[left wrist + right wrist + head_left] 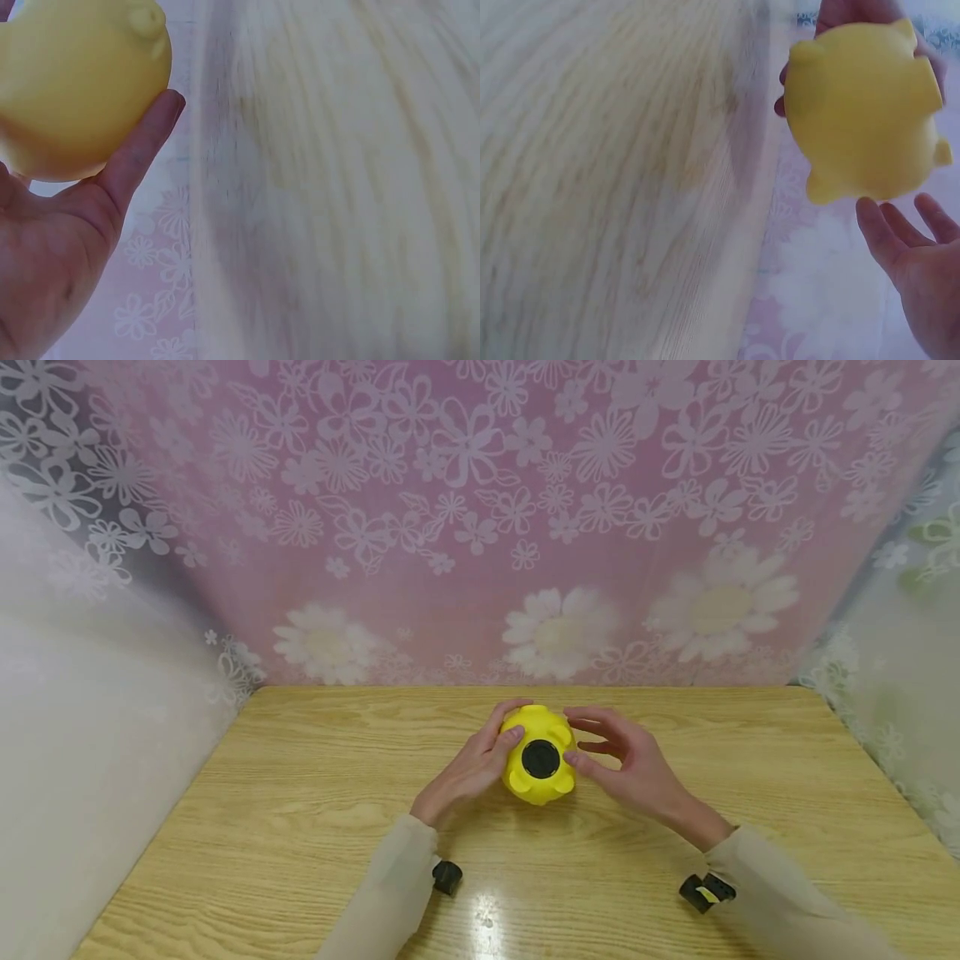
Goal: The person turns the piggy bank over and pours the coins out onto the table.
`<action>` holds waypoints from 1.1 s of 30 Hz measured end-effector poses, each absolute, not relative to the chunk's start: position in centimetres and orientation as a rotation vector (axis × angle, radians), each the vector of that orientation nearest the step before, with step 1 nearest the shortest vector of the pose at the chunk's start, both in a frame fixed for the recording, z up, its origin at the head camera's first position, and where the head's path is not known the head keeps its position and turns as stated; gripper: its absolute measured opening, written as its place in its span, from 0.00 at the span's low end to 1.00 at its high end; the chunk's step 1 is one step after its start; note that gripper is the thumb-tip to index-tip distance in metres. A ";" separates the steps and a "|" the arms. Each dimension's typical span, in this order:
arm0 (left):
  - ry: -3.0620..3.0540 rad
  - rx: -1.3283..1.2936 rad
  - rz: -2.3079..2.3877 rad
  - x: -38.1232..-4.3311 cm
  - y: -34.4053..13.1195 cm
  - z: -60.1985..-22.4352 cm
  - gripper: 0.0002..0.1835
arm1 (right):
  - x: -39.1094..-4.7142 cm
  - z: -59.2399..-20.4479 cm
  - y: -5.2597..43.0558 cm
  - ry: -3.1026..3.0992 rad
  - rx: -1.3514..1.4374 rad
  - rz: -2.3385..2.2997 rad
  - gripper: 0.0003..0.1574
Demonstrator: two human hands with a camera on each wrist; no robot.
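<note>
A round yellow piggy bank is held over the table, its underside with stubby feet and a round black plug facing the head camera. My left hand grips it from the left, thumb across the underside and fingers round the far side. On the opposite side my right hand has its fingers loosely spread, thumb tip and fingertips right at the yellow surface. In the right wrist view the smooth body of the piggy bank shows its snout and ears, with right fingertips close beside it.
The wood-grain table extends around both arms. Behind it hangs a pink flowered curtain, and pale cloth covers the left side. A black strap piece shows at the left wrist, another black device at the right.
</note>
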State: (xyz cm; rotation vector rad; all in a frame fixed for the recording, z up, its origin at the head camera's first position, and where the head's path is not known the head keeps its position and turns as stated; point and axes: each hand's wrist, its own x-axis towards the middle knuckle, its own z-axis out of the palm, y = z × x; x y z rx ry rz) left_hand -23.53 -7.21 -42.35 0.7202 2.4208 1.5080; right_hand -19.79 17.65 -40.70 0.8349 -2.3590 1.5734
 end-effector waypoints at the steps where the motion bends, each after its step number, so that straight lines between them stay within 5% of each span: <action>1: 2.417 0.719 1.512 -23.6 -7.2 -42.3 0.23 | -19.6 -40.7 17.5 -2.340 0.856 1.564 0.33; 22: 2.353 0.697 1.549 -24.5 -6.5 -41.9 0.24 | -19.5 -42.1 15.1 -2.212 0.821 1.218 0.19; 33: 2.467 0.749 1.472 -24.9 -6.1 -41.9 0.28 | -18.9 -41.5 13.5 -2.289 0.527 1.342 0.11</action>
